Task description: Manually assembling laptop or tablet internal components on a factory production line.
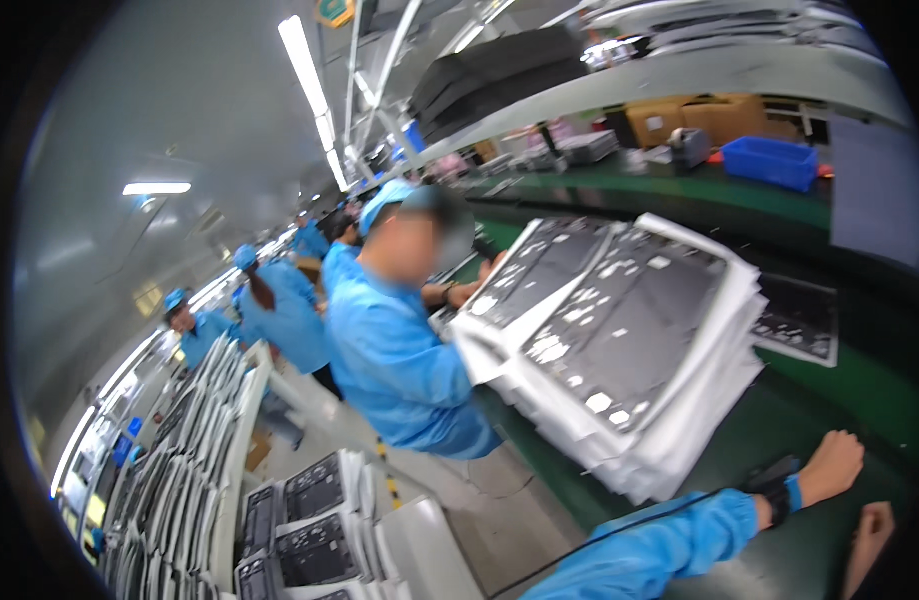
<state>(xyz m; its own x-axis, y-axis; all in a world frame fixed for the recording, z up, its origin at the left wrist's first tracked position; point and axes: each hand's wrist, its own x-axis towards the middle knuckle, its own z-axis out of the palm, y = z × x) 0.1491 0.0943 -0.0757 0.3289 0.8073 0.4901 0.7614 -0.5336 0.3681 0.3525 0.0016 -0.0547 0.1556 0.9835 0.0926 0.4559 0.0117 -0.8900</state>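
Note:
My left hand [832,468] hangs over the green bench at the lower right, in a blue sleeve with a black band and cable at the wrist. Its fingers are curled in, and whatever lies inside them, if anything, is hidden. Only part of my right hand [873,540] shows at the right rim, its fingers mostly out of sight. Left of my hands stands a tall stack of white trays [680,445]. In the top one lie two dark flat panels [630,315] with white patches. Neither hand touches the stack.
A co-worker [395,340] in blue stands at the stack's far left side. Another dark panel [800,318] lies on the bench behind it. A blue bin [770,162] sits on the far shelf. More loaded trays [320,520] stand at lower left, near a crowded rack [180,450].

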